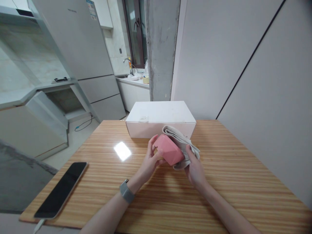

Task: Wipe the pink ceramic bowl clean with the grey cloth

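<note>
Over the middle of the wooden table (219,182) I hold a pink faceted object (168,149), tilted on its side. My left hand (152,159) grips its left end, fingers curled round it, a grey watch on that wrist. My right hand (195,167) holds a beige folded cloth (181,141) pressed against the pink object's right side. The cloth drapes over my right fingers. Just behind both hands lies a closed white box (161,118).
A dark phone (60,190) with a cable lies near the table's front left edge. A grey wall runs along the right side. Beyond the table stand a fridge (83,48), a concrete pillar (162,48) and a counter with a tap (128,61).
</note>
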Action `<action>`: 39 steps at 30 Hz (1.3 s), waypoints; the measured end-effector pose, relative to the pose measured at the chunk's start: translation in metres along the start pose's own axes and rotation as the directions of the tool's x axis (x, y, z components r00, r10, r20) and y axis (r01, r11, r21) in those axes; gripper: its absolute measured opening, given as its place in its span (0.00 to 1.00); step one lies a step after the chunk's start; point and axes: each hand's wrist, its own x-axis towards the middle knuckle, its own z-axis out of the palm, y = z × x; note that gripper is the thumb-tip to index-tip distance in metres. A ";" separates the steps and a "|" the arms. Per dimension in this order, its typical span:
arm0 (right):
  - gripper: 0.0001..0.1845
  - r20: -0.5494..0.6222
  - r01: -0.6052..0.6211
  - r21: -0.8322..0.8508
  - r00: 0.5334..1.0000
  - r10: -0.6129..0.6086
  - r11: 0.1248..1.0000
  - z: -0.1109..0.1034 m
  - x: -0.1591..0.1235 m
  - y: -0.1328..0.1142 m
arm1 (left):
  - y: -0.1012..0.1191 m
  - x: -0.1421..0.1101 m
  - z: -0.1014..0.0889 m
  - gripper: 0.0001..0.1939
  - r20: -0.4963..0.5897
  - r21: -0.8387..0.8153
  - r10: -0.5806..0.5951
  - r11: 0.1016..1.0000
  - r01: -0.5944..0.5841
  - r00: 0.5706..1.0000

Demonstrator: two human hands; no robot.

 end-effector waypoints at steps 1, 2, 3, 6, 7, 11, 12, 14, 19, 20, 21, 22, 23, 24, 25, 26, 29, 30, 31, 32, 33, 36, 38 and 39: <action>0.22 0.008 0.011 -0.006 1.000 -0.011 1.000 0.000 0.000 0.000 | 0.000 0.000 -0.001 0.35 0.002 -0.016 -0.005 1.000 0.005 1.000; 0.22 0.010 0.027 -0.020 1.000 -0.026 0.999 -0.001 0.001 0.000 | 0.000 0.000 -0.002 0.35 0.007 -0.024 -0.012 1.000 0.012 1.000; 0.23 0.003 0.043 -0.038 0.999 -0.043 0.998 -0.002 0.001 0.000 | 0.000 0.000 -0.002 0.34 0.015 -0.021 -0.022 1.000 0.022 1.000; 0.23 -0.018 0.066 -0.077 0.998 -0.067 0.995 -0.006 0.002 0.001 | 0.001 -0.002 -0.001 0.32 0.065 0.019 -0.062 0.998 0.061 0.996; 0.23 -0.012 0.064 -0.081 0.998 -0.065 0.995 -0.007 0.002 0.001 | 0.002 -0.003 -0.001 0.33 0.080 0.029 -0.077 0.997 0.075 0.994; 0.22 0.021 0.049 -0.106 0.999 -0.047 0.993 -0.009 0.003 0.002 | 0.004 -0.005 0.001 0.37 0.063 0.050 -0.087 0.995 0.084 0.994; 0.22 0.023 0.051 -0.109 0.999 -0.049 0.993 -0.009 0.004 0.002 | 0.003 -0.005 0.001 0.38 0.044 0.063 -0.072 0.996 0.069 0.996; 0.22 0.022 0.055 -0.095 0.998 -0.053 0.994 -0.008 0.004 0.003 | 0.001 -0.003 0.000 0.39 0.001 0.093 -0.010 0.996 0.010 1.000; 0.23 0.022 0.023 -0.025 1.000 -0.023 0.999 -0.006 0.003 0.005 | -0.002 -0.001 -0.002 0.45 -0.043 0.170 0.118 0.979 -0.110 0.992; 0.23 0.021 0.023 -0.019 1.000 -0.022 1.000 -0.005 0.002 0.005 | -0.002 -0.002 0.000 0.47 -0.034 0.188 0.134 0.974 -0.125 0.990; 0.22 0.017 0.024 -0.014 1.000 -0.024 1.000 -0.005 0.001 0.005 | -0.002 -0.003 0.001 0.48 -0.021 0.206 0.151 0.968 -0.144 0.988; 0.21 0.010 0.026 -0.010 1.000 -0.026 1.000 -0.004 0.000 0.005 | -0.002 -0.005 0.004 0.49 -0.009 0.219 0.173 0.961 -0.167 0.985; 0.21 0.005 0.030 -0.006 1.000 -0.030 1.000 -0.004 -0.001 0.005 | -0.003 -0.006 0.006 0.51 -0.001 0.225 0.195 0.956 -0.190 0.981; 0.20 0.002 0.036 -0.002 0.999 -0.036 0.999 -0.004 -0.001 0.004 | -0.004 -0.007 0.009 0.52 0.001 0.224 0.210 0.953 -0.205 0.978; 0.20 0.002 0.043 0.004 0.999 -0.043 0.999 -0.004 -0.002 0.004 | -0.005 -0.007 0.010 0.55 0.004 0.216 0.216 0.953 -0.211 0.976; 0.19 0.004 0.048 0.011 0.999 -0.048 0.999 -0.004 -0.002 0.003 | -0.006 -0.008 0.012 0.57 0.009 0.203 0.211 0.957 -0.209 0.977; 0.19 0.013 0.056 0.019 0.998 -0.057 0.998 -0.004 0.000 0.003 | -0.009 -0.006 0.011 0.56 0.013 0.154 0.161 0.975 -0.161 0.987; 0.20 0.006 0.057 0.013 0.998 -0.057 0.998 -0.004 0.000 0.003 | -0.009 -0.005 0.009 0.51 0.003 0.127 0.135 0.983 -0.134 0.991; 0.20 -0.005 0.057 0.005 0.998 -0.057 0.998 -0.004 0.001 0.002 | -0.009 -0.005 0.008 0.43 -0.011 0.093 0.111 0.990 -0.109 0.994; 0.21 -0.016 0.056 -0.003 0.998 -0.056 0.998 -0.004 0.002 0.002 | -0.009 -0.004 0.006 0.36 -0.025 0.054 0.087 0.995 -0.086 0.996; 0.22 -0.024 0.056 -0.008 0.998 -0.056 0.998 -0.005 0.002 0.002 | -0.008 -0.004 0.005 0.29 -0.034 0.014 0.065 0.998 -0.065 0.997; 0.23 -0.013 0.079 -0.018 0.997 -0.079 0.997 -0.006 0.003 0.002 | -0.006 -0.004 0.004 0.26 -0.034 -0.086 0.049 0.995 -0.051 0.998; 0.24 0.012 0.100 -0.040 0.995 -0.099 0.994 -0.007 0.003 0.003 | -0.006 -0.005 0.004 0.28 -0.014 -0.135 0.032 0.990 -0.034 0.999; 0.24 0.022 0.106 -0.059 0.994 -0.105 0.993 -0.008 0.003 0.003 | -0.006 -0.005 0.004 0.28 0.003 -0.151 0.009 0.988 -0.008 1.000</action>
